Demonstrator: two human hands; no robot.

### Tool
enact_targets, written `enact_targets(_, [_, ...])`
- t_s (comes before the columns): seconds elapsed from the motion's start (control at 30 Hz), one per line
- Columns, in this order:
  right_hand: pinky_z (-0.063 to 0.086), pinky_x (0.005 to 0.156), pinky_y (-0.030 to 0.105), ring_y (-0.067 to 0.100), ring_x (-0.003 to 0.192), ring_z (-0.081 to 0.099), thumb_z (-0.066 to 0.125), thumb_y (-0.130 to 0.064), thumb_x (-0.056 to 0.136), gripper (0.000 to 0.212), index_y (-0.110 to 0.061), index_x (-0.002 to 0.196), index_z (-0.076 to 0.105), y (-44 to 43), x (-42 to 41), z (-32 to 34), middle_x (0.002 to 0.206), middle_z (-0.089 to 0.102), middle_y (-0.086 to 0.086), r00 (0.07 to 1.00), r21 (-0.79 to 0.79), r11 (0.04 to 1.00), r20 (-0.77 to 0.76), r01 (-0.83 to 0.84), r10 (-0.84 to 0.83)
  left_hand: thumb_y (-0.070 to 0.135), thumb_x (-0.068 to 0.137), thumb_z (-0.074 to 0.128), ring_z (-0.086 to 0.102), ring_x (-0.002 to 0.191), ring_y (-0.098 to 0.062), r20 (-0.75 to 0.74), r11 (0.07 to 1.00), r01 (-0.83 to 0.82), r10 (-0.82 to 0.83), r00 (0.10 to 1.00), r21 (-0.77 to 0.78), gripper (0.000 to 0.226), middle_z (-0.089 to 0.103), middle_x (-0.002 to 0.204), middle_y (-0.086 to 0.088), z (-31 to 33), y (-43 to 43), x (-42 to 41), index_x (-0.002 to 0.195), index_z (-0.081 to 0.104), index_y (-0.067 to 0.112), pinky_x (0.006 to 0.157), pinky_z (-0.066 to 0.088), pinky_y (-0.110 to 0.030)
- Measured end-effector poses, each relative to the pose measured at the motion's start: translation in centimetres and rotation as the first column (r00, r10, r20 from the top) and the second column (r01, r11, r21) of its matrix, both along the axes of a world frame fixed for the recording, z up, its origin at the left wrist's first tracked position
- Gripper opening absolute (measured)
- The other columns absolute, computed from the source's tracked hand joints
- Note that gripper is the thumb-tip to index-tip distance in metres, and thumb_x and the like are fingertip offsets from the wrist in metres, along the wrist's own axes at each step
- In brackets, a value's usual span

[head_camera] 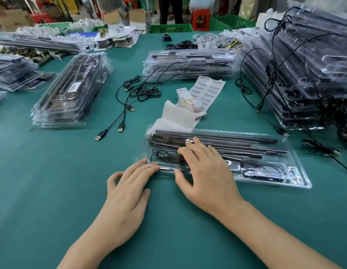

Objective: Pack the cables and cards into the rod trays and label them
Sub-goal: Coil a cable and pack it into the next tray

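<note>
A clear plastic rod tray (297, 177) lies on the green table in front of me, holding black rods and a coiled black cable. My right hand (205, 171) lies flat on the tray's left part, fingers spread and pressing on its lid. My left hand (128, 193) touches the tray's left edge with straight fingertips. Loose black USB cables (128, 105) lie behind to the left. A bundle of small white cards (190, 102) and a sheet of barcode labels (207, 90) lie just behind the tray.
Stacks of packed trays stand at the left (71, 90), the back centre (190, 64) and high at the right (308, 74), with cables draped over the right stack. White backing paper (176, 113) lies behind the tray. Green crates and people's legs are beyond the table.
</note>
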State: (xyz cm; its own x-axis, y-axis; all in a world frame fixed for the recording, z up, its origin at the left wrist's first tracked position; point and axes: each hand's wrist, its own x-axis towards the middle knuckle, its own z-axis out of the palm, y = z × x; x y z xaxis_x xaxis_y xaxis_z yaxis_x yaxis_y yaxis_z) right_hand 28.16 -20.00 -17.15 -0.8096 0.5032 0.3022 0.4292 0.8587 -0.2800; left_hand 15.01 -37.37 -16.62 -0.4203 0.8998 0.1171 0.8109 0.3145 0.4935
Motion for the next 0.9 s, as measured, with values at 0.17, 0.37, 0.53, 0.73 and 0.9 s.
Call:
enact_targets(0.17, [0.040, 0.113, 0.046, 0.024, 0.144, 0.043, 0.050, -0.046, 0.091, 0.045, -0.020, 0.126, 0.060, 0.0, 0.1, 0.0, 0.136, 0.061, 0.002, 1.000, -0.007, 1.000, -0.021, 0.006, -0.006, 0.012, 0.088, 0.044, 0.032, 0.143, 0.008, -0.085, 0.996, -0.085, 0.088, 0.993, 0.038, 0.050, 0.050, 0.140, 0.030, 0.0, 0.6, 0.9, 0.131, 0.058, 0.034, 0.107, 0.019, -0.025])
enact_targets(0.37, [0.039, 0.115, 0.044, 0.021, 0.144, 0.043, 0.050, -0.048, 0.092, 0.043, -0.023, 0.126, 0.060, 0.2, 0.2, -0.1, 0.137, 0.061, 0.000, 0.999, -0.020, 1.000, -0.042, 0.006, -0.007, 0.018, 0.087, 0.040, 0.059, 0.132, -0.020, -0.335, 0.993, -0.110, 0.119, 0.935, 0.045, 0.050, 0.066, 0.137, 0.002, -0.1, 0.8, 1.5, 0.126, 0.071, 0.018, 0.098, 0.042, -0.040])
enact_targets(0.53, [0.040, 0.115, 0.043, 0.020, 0.144, 0.042, 0.051, -0.048, 0.094, 0.043, -0.024, 0.128, 0.060, 0.3, 0.3, -0.2, 0.140, 0.060, 0.000, 0.999, -0.023, 1.000, -0.037, 0.000, -0.001, 0.017, 0.089, 0.037, 0.052, 0.138, -0.016, -0.337, 0.993, -0.114, 0.093, 0.937, -0.043, 0.050, 0.060, 0.143, 0.007, 0.3, 0.9, 1.4, 0.131, 0.064, 0.021, 0.100, 0.034, -0.039])
enact_targets(0.73, [0.039, 0.115, 0.042, 0.019, 0.145, 0.042, 0.050, -0.050, 0.092, 0.044, -0.025, 0.126, 0.060, 0.3, 0.3, -0.2, 0.138, 0.060, -0.001, 0.999, -0.025, 1.000, -0.043, -0.001, 0.000, 0.029, 0.090, 0.041, 0.069, 0.117, -0.018, -0.479, 0.999, -0.023, 0.007, 0.878, -0.026, 0.044, 0.073, 0.123, 0.005, 1.9, 0.6, 1.3, 0.115, 0.075, 0.019, 0.091, 0.044, -0.034])
enact_targets(0.9, [0.040, 0.113, 0.044, 0.021, 0.143, 0.044, 0.051, -0.051, 0.090, 0.043, -0.024, 0.122, 0.062, 0.2, 0.3, -0.3, 0.138, 0.061, 0.001, 0.999, -0.015, 1.000, -0.053, -0.003, 0.002, 0.045, 0.093, 0.053, 0.057, 0.052, -0.014, -0.367, 0.944, -0.162, 0.265, 0.892, 0.289, 0.027, 0.066, 0.066, 0.017, 6.9, 3.5, 0.5, 0.074, 0.066, 0.030, 0.049, 0.041, -0.027])
